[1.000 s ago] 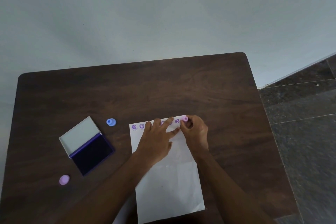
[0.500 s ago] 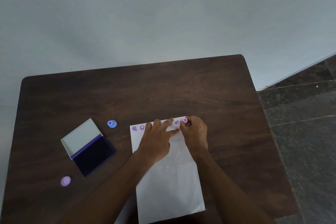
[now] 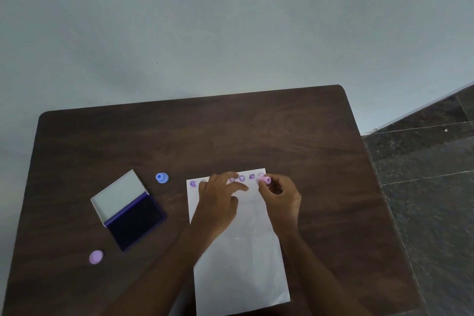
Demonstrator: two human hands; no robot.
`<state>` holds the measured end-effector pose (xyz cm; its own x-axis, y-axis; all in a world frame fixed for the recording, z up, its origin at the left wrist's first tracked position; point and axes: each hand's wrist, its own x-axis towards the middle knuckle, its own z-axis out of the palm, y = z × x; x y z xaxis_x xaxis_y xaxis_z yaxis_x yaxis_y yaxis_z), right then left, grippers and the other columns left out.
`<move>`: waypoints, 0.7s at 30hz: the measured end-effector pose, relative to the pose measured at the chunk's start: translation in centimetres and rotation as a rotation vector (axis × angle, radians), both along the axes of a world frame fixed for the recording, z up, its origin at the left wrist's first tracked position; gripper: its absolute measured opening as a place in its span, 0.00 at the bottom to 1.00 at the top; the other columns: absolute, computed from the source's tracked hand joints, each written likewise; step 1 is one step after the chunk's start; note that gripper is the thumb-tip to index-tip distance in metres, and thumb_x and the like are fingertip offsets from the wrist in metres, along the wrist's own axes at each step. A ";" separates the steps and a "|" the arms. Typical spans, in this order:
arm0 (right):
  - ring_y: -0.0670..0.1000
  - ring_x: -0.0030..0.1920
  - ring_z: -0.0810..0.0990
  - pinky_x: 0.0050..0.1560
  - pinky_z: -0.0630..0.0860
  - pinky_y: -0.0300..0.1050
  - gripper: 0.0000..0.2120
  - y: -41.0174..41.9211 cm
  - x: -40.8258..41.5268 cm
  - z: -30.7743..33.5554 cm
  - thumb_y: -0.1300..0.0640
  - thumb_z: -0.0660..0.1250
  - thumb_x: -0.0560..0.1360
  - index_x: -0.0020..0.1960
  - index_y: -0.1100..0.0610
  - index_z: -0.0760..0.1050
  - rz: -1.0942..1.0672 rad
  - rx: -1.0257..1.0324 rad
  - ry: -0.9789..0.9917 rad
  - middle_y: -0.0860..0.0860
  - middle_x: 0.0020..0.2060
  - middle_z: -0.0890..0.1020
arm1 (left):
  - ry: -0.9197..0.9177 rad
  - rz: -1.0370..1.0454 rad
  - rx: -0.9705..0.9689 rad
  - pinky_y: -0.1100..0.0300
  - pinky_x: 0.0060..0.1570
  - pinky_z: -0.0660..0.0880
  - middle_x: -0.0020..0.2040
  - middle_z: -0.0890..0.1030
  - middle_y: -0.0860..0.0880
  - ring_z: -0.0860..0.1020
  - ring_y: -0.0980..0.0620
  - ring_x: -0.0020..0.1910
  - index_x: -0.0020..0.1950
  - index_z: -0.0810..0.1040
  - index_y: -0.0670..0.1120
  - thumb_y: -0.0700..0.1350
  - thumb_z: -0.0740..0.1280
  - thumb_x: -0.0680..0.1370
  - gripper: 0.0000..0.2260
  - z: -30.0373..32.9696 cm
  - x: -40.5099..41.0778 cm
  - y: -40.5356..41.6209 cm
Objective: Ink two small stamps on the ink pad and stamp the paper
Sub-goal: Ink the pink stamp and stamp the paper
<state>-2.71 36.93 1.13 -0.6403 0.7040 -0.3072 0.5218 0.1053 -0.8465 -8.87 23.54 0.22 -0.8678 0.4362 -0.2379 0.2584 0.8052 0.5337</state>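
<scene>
A white paper [image 3: 241, 259] lies on the dark wooden table [image 3: 230, 131], with a row of purple stamp marks [image 3: 242, 178] along its far edge. My right hand [image 3: 280, 196] pinches a small pink stamp [image 3: 266, 180], tilted just above the paper's far right corner. My left hand [image 3: 219, 194] lies flat on the paper, fingers spread, hiding part of the row. A blue stamp [image 3: 161, 178] stands on the table left of the paper. The open ink pad [image 3: 133, 218] with its dark purple pad lies further left.
A round pink cap [image 3: 96, 257] lies near the table's front left. The table's right edge [image 3: 369, 161] drops to a dark tiled floor [image 3: 431, 187]. A pale wall rises behind the table.
My right hand has lifted and tilted the pink stamp off the paper's far right corner, showing a faint new mark. My left hand has slid slightly left on the paper.
</scene>
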 end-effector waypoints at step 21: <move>0.42 0.41 0.82 0.43 0.81 0.40 0.04 -11.5 -3.1 2.8 0.47 0.72 0.72 0.43 0.46 0.80 0.513 0.014 0.080 0.41 0.37 0.84 | -0.256 0.780 0.300 0.67 0.51 0.71 0.53 0.81 0.56 0.78 0.58 0.53 0.58 0.80 0.52 0.46 0.66 0.78 0.09 3.2 5.6 -16.3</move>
